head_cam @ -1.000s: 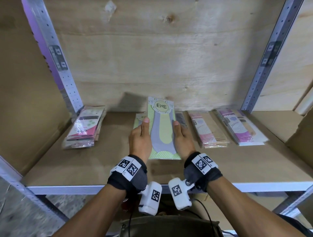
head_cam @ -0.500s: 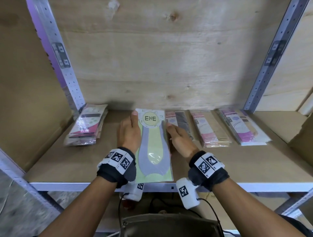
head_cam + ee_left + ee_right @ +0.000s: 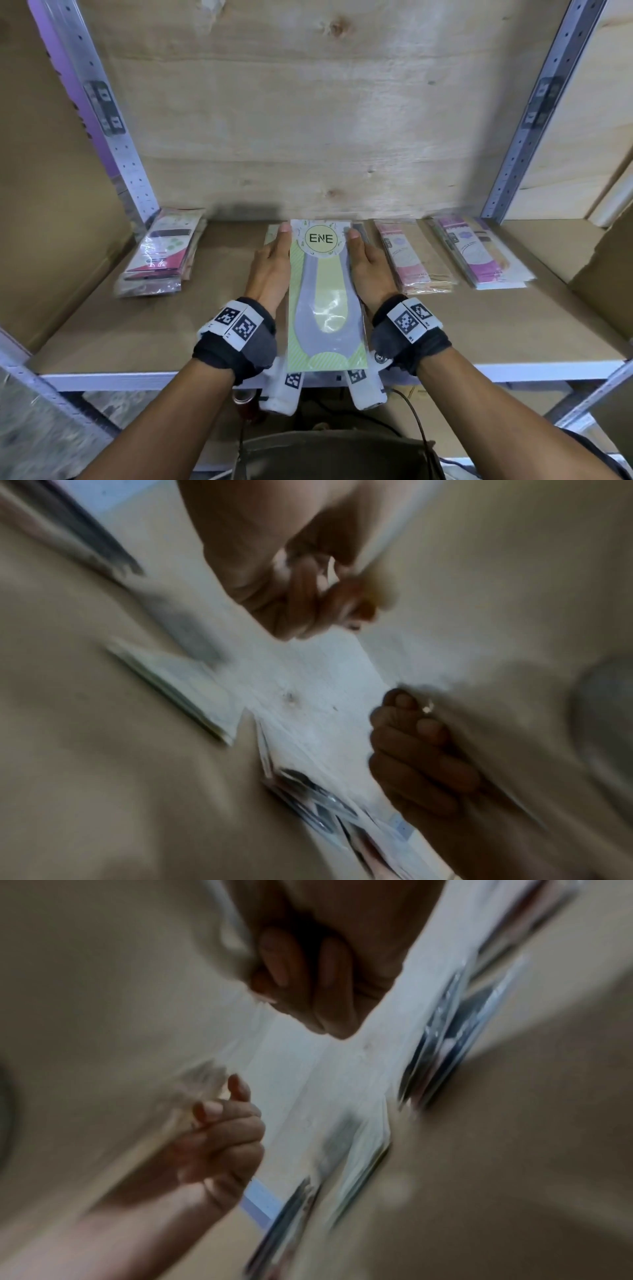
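Note:
A long green packet [image 3: 325,308] marked ENE, with a grey sock shape on it, lies lengthwise between my two hands over the wooden shelf [image 3: 479,329]. Its near end reaches past the shelf's front edge. My left hand [image 3: 270,270] grips its left long edge, thumb along the top face. My right hand [image 3: 371,270] grips the right edge the same way. In the blurred wrist views, the fingers of the left hand [image 3: 298,593] and right hand [image 3: 308,988] curl under the packet.
Stacks of packets line the back of the shelf: one at the left [image 3: 157,253], a pink and tan one [image 3: 418,263] and a purple one [image 3: 479,253] at the right. More packets [image 3: 360,229] lie behind my hands. Metal uprights [image 3: 102,113] stand beside the plywood back wall.
Both hands have drawn the green packet from the back of the shelf toward its front edge. In the last half second it shifted slightly right and straightened.

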Action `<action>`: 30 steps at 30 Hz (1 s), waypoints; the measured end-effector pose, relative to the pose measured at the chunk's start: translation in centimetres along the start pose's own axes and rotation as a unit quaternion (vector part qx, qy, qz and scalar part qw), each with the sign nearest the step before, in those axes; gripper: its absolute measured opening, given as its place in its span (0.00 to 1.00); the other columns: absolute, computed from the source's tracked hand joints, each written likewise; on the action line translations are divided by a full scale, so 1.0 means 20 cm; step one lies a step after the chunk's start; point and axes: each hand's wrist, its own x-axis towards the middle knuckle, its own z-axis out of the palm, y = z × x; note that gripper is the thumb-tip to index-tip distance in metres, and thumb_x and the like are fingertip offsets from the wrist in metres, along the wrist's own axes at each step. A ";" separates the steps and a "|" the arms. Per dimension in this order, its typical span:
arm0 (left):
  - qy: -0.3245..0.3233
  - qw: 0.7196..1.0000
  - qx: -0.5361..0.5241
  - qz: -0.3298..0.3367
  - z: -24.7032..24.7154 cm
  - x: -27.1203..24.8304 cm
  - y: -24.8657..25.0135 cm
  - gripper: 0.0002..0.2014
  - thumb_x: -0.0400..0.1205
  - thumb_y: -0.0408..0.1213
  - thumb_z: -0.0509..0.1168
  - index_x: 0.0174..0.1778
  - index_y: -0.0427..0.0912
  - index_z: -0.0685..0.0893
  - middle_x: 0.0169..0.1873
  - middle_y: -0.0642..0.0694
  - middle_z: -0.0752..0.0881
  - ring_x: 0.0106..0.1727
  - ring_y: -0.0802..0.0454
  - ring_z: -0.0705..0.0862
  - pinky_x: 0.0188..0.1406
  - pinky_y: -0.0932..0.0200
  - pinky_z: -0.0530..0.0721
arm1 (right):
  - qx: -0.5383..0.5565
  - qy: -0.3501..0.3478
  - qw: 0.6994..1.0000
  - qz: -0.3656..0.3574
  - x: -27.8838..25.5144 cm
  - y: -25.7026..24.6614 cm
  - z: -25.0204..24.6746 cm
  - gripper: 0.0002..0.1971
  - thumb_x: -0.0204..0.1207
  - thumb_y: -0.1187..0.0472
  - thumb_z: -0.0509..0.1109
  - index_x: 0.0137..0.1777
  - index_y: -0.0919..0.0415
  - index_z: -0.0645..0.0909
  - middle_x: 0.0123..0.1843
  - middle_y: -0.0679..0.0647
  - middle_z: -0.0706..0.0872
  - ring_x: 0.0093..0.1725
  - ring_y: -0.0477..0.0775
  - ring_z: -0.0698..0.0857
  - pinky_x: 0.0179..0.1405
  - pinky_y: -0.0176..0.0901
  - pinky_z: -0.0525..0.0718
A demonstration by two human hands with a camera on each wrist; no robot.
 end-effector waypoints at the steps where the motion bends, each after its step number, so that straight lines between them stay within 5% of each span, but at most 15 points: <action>1: -0.043 0.999 0.014 -0.012 -0.02 0.00 0.01 0.24 0.83 0.67 0.53 0.55 0.58 0.88 0.46 0.72 0.86 0.49 0.76 0.80 0.50 0.68 0.74 | -0.018 0.003 1.000 -0.009 0.01 0.01 -0.01 0.28 0.86 0.40 0.51 0.67 0.57 0.83 0.61 0.47 0.88 0.68 0.53 0.83 0.60 0.36 0.76; 3: -0.139 0.989 0.052 -0.026 -0.09 0.00 0.02 0.24 0.79 0.70 0.58 0.64 0.62 0.85 0.52 0.72 0.82 0.50 0.73 0.79 0.56 0.65 0.71 | -0.057 0.020 0.998 0.009 0.05 0.02 -0.04 0.31 0.84 0.35 0.50 0.69 0.56 0.82 0.65 0.52 0.87 0.68 0.55 0.82 0.70 0.48 0.76; 4: -0.186 0.980 0.071 -0.026 -0.11 0.00 0.03 0.21 0.78 0.68 0.64 0.60 0.62 0.86 0.51 0.69 0.84 0.49 0.69 0.80 0.55 0.65 0.73 | -0.060 0.034 0.997 0.028 0.07 0.03 -0.05 0.32 0.83 0.34 0.50 0.70 0.56 0.81 0.67 0.55 0.86 0.68 0.57 0.82 0.71 0.53 0.77; 7: -0.247 0.966 0.077 -0.009 -0.17 0.00 0.02 0.08 0.77 0.48 0.75 0.45 0.48 0.88 0.38 0.52 0.87 0.35 0.58 0.81 0.35 0.68 0.81 | 0.009 0.008 0.995 0.097 0.10 0.02 -0.09 0.34 0.82 0.32 0.51 0.73 0.56 0.79 0.70 0.57 0.84 0.67 0.58 0.82 0.65 0.55 0.80; 9: -0.224 0.973 0.049 -0.014 -0.19 0.01 0.00 0.10 0.77 0.41 0.76 0.49 0.40 0.88 0.39 0.45 0.87 0.34 0.53 0.80 0.30 0.67 0.81 | 0.045 -0.078 0.989 0.115 0.09 0.00 -0.11 0.31 0.80 0.31 0.55 0.73 0.48 0.79 0.71 0.52 0.84 0.69 0.55 0.82 0.69 0.57 0.79; 11: -0.181 0.982 0.040 -0.024 -0.19 0.03 -0.03 0.16 0.77 0.41 0.76 0.55 0.36 0.87 0.40 0.43 0.87 0.37 0.50 0.80 0.29 0.68 0.81 | 0.065 -0.174 0.976 0.116 0.07 -0.02 -0.12 0.20 0.77 0.35 0.66 0.61 0.44 0.85 0.60 0.51 0.90 0.56 0.54 0.88 0.50 0.50 0.86; 13: -0.125 0.991 0.028 -0.032 -0.20 0.07 -0.07 0.19 0.76 0.40 0.77 0.59 0.36 0.86 0.37 0.47 0.88 0.33 0.54 0.81 0.27 0.68 0.80 | 0.067 -0.227 0.963 0.130 0.05 -0.03 -0.12 0.20 0.72 0.48 0.78 0.60 0.57 0.82 0.51 0.66 0.88 0.42 0.62 0.84 0.28 0.46 0.82; 14: -0.099 0.994 0.024 -0.040 -0.21 0.10 -0.09 0.20 0.76 0.41 0.77 0.60 0.37 0.86 0.35 0.50 0.87 0.30 0.57 0.81 0.26 0.68 0.80 | 0.058 -0.243 0.959 0.132 0.05 -0.02 -0.11 0.24 0.71 0.56 0.80 0.64 0.63 0.77 0.52 0.72 0.86 0.41 0.65 0.81 0.26 0.47 0.81; 17: -0.090 0.994 0.002 -0.069 -0.25 0.17 -0.12 0.25 0.73 0.41 0.80 0.65 0.40 0.85 0.40 0.53 0.90 0.32 0.60 0.85 0.32 0.66 0.82 | 0.015 -0.234 0.962 0.143 0.09 -0.01 -0.07 0.28 0.71 0.67 0.80 0.68 0.68 0.71 0.50 0.71 0.86 0.41 0.68 0.81 0.33 0.52 0.81; 22: -0.112 0.990 0.062 -0.064 -0.32 0.29 -0.13 0.32 0.71 0.25 0.77 0.72 0.39 0.80 0.56 0.40 0.88 0.36 0.58 0.87 0.32 0.66 0.82 | -0.073 -0.150 0.980 0.110 0.28 -0.03 0.04 0.25 0.69 0.64 0.82 0.63 0.64 0.75 0.43 0.60 0.88 0.32 0.53 0.87 0.36 0.47 0.88; 24: -0.091 0.990 0.094 -0.053 -0.33 0.34 -0.13 0.30 0.71 0.22 0.76 0.70 0.36 0.81 0.58 0.38 0.89 0.44 0.55 0.89 0.34 0.70 0.83 | -0.130 -0.147 0.975 0.101 0.35 -0.04 0.11 0.20 0.68 0.62 0.82 0.54 0.59 0.76 0.47 0.61 0.88 0.40 0.58 0.89 0.47 0.56 0.90; 26: -0.068 0.992 0.100 -0.049 -0.34 0.37 -0.14 0.25 0.72 0.21 0.76 0.66 0.34 0.83 0.54 0.39 0.90 0.40 0.60 0.89 0.30 0.74 0.82 | -0.197 -0.150 0.965 0.090 0.41 -0.06 0.18 0.17 0.68 0.60 0.82 0.45 0.54 0.75 0.55 0.64 0.87 0.54 0.65 0.88 0.58 0.62 0.87; 28: -0.046 0.992 0.107 -0.043 -0.35 0.40 -0.15 0.22 0.72 0.19 0.75 0.63 0.33 0.85 0.49 0.39 0.89 0.36 0.63 0.88 0.29 0.76 0.81 | -0.246 -0.162 0.951 0.092 0.46 -0.06 0.24 0.19 0.68 0.57 0.82 0.52 0.57 0.76 0.61 0.64 0.85 0.60 0.65 0.86 0.61 0.60 0.85; 30: -0.024 0.991 0.125 -0.045 -0.36 0.42 -0.17 0.22 0.72 0.20 0.75 0.63 0.32 0.86 0.47 0.41 0.89 0.40 0.58 0.88 0.39 0.72 0.85 | -0.299 -0.166 0.935 0.095 0.49 -0.05 0.29 0.27 0.69 0.55 0.81 0.64 0.62 0.75 0.63 0.61 0.84 0.60 0.62 0.84 0.53 0.51 0.86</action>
